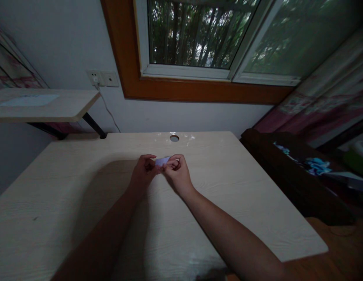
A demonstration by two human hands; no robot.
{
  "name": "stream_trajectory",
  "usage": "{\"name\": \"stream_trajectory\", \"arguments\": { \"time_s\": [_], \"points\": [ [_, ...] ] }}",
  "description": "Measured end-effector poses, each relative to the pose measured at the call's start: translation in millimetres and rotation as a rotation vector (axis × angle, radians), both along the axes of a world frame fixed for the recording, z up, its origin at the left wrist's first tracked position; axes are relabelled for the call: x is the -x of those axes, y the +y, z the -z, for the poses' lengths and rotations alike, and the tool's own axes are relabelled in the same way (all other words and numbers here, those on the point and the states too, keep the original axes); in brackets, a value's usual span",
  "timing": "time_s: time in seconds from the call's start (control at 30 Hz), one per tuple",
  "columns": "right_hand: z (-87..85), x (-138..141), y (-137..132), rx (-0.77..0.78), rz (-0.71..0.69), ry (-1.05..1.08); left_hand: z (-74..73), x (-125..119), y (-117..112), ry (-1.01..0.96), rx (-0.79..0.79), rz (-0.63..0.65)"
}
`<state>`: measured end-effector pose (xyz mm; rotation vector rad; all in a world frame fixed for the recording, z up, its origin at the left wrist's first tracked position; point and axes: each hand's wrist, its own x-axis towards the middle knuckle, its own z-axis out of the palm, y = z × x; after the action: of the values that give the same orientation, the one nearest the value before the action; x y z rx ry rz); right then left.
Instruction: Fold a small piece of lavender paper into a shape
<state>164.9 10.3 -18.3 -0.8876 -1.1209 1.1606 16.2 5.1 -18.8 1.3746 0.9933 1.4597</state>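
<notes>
A small pale lilac piece of paper (162,160) is pinched between both my hands just above the light wooden desk (82,187). My left hand (144,171) has its fingers curled and grips the paper's left end. My right hand (177,171) is closed on the right end, fingertips meeting those of the left. Most of the paper is hidden behind my fingers. Both forearms reach in from the bottom edge.
A round cable hole (174,138) sits at the desk's far edge. A second tabletop (43,104) stands at the left, with a wall socket (103,78) behind it. A dark cabinet (295,171) with cluttered items flanks the right side. A window (216,39) is ahead.
</notes>
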Motion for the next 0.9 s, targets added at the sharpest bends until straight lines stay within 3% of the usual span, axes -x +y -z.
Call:
{"name": "stream_trajectory", "arguments": {
  "time_s": [0.33, 0.9],
  "points": [
    [-7.2, 1.0, -0.5, 0.116, -0.059, 0.182, -3.3, 0.3, -1.6, -0.047, -0.032, 0.03],
    [1.8, -1.1, 0.7, 0.005, -0.041, 0.032, 1.8, 0.2, 3.2, 0.063, -0.026, -0.007]
  ]
}}
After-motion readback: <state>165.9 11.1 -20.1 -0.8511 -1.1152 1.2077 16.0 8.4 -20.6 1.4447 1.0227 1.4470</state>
